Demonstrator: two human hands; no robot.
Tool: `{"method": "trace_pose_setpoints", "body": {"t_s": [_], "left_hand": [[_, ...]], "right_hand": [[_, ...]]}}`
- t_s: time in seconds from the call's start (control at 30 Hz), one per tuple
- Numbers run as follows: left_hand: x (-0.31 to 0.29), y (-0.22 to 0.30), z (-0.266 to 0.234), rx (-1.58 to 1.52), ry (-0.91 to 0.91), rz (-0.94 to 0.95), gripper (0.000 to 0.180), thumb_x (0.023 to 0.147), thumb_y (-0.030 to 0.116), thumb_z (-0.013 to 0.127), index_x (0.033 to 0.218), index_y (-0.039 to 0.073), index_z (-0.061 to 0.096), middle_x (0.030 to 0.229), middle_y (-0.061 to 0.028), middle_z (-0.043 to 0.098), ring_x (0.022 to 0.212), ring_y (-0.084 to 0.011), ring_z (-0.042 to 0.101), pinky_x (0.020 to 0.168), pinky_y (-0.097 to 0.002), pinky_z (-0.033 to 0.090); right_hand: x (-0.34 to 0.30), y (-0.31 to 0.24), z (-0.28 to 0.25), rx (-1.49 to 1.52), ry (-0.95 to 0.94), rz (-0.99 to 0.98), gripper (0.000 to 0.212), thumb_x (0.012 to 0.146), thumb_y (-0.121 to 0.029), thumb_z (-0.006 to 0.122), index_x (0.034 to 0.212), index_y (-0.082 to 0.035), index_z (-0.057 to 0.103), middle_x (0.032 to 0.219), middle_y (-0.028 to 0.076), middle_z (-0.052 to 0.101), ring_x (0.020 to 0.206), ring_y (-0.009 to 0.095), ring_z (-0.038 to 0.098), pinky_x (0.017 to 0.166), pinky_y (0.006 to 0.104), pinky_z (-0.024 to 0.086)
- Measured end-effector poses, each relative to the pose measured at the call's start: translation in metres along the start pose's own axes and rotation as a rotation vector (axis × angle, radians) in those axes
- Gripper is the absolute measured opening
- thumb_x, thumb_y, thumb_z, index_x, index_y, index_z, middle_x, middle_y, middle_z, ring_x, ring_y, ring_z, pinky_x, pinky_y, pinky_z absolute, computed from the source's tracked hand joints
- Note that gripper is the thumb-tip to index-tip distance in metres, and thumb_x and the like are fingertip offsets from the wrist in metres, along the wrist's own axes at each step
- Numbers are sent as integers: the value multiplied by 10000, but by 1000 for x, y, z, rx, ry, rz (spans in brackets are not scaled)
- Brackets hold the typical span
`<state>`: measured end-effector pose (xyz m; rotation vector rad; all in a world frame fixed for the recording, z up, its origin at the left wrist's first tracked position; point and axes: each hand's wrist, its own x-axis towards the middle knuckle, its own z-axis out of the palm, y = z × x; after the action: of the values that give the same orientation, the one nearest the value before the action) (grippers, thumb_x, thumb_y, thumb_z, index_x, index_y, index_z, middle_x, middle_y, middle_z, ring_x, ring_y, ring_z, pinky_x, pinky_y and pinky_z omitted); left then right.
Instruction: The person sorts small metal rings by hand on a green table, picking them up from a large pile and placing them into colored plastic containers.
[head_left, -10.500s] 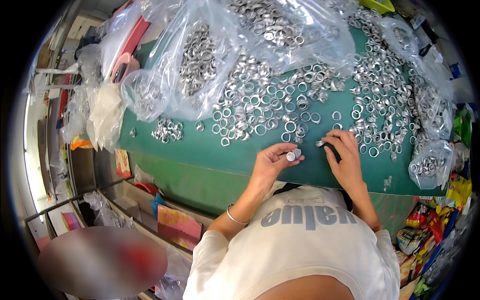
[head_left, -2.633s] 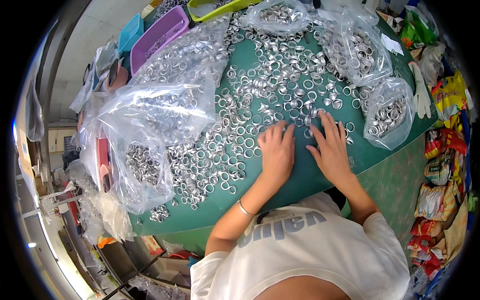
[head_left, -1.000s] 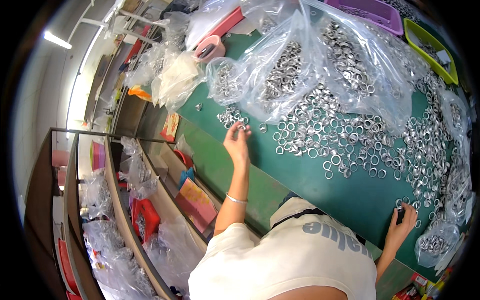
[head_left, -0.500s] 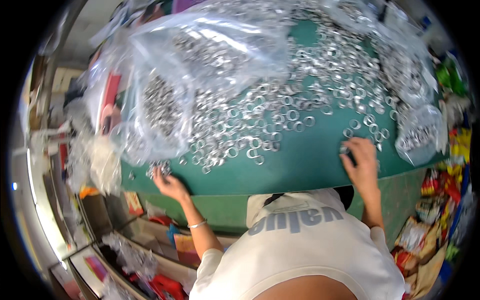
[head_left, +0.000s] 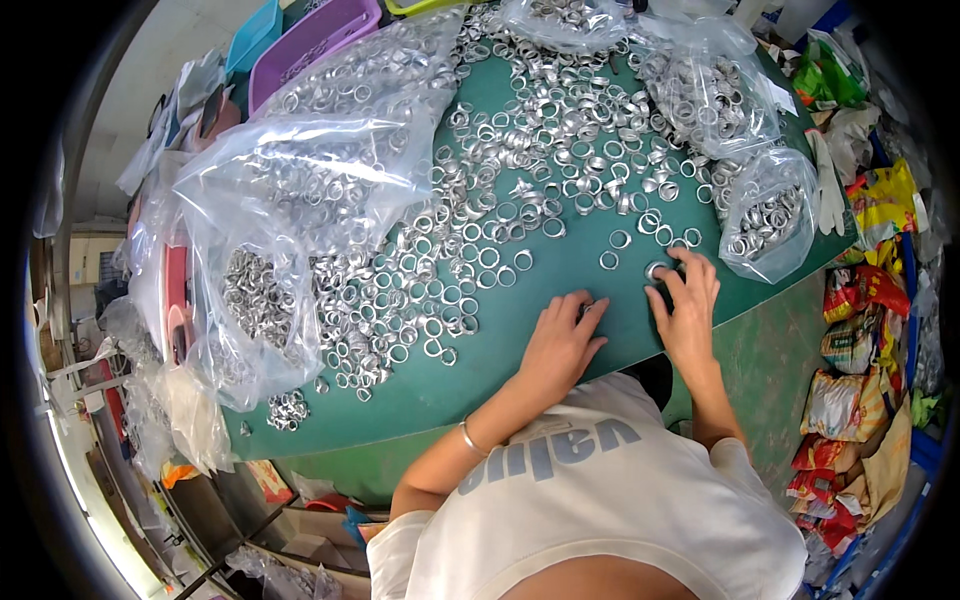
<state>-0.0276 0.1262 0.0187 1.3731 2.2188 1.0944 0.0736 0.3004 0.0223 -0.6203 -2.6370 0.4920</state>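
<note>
Now the curled left hand [head_left: 558, 343] sits nearer the half-curled right hand [head_left: 688, 308] (grips unclear).

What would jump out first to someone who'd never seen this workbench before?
Probably the silver-coloured metal rings, spread in their masses across the middle of the green tabletop. Next might come the large, shiny clear plastic bag covering much of the table's left side, with a bright purple basket beyond it at the upper left. Both hands, left and right, are near the front edge.
</note>
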Motion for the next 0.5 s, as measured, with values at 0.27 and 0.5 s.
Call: {"method": "trace_pose_setpoints", "body": {"t_s": [0.27,0.5], "left_hand": [[15,-30,-8,379,265,-100,422,714,-89,551,1112,42,596,1185,-136,489,1025,-330,477,867,-433,377],[29,-21,-7,384,274,-140,430,783,2,613,1201,86,561,1353,-149,402,1241,-369,381,980,-487,295]], "right_hand": [[16,17,5,139,59,45,525,801,-127,681,1271,5,487,1351,188,438,1247,390,397,1030,487,310],[17,-7,22,196,-207,-192,643,756,-175,714,1320,-12,452,1465,182,310,1358,395,275,1080,532,251]]}}
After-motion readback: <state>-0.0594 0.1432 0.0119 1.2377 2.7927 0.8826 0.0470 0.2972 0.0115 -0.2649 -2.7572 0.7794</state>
